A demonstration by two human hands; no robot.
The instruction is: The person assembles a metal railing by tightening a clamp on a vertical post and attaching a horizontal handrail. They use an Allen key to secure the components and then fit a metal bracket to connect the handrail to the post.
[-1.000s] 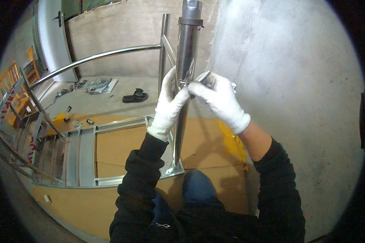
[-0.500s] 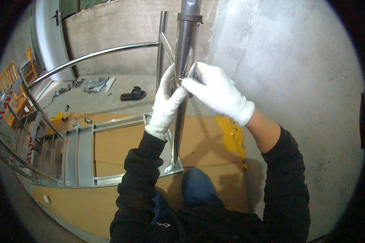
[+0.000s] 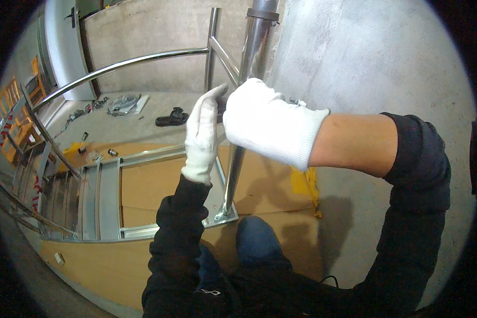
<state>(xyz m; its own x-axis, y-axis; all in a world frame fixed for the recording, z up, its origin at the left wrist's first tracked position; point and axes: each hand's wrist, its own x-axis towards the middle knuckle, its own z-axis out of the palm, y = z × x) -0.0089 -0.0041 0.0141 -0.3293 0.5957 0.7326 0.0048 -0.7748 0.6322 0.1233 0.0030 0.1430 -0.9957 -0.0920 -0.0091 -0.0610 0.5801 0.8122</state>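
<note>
My left hand (image 3: 202, 132), in a white glove, stands just left of an upright shiny metal post (image 3: 232, 183), its fingers stretched upward. The post crosses behind my right hand (image 3: 270, 124), also gloved in white, which is turned with its back toward me and its fingers curled. Some small metallic piece (image 3: 298, 102) pokes out beyond the right hand's upper edge; I cannot make out its kind. A dark collar (image 3: 263, 15) rings the post higher up. A slanting tube (image 3: 225, 58) joins it to a shorter upright tube (image 3: 214, 32).
A curved metal rail (image 3: 143, 59) runs left to a stair-like metal frame (image 3: 108, 204) lying over cardboard (image 3: 159, 180). Yellow sheeting (image 3: 310, 185) lies by the grey wall (image 3: 387, 79) at right. A black sandal (image 3: 172, 117), coiled cable (image 3: 124, 103) and wooden chairs (image 3: 10, 103) are farther off.
My right hand has rolled over, its forearm swinging up and outward, so its back now hides the post. My left hand has come off the post, with its fingers straightened.
</note>
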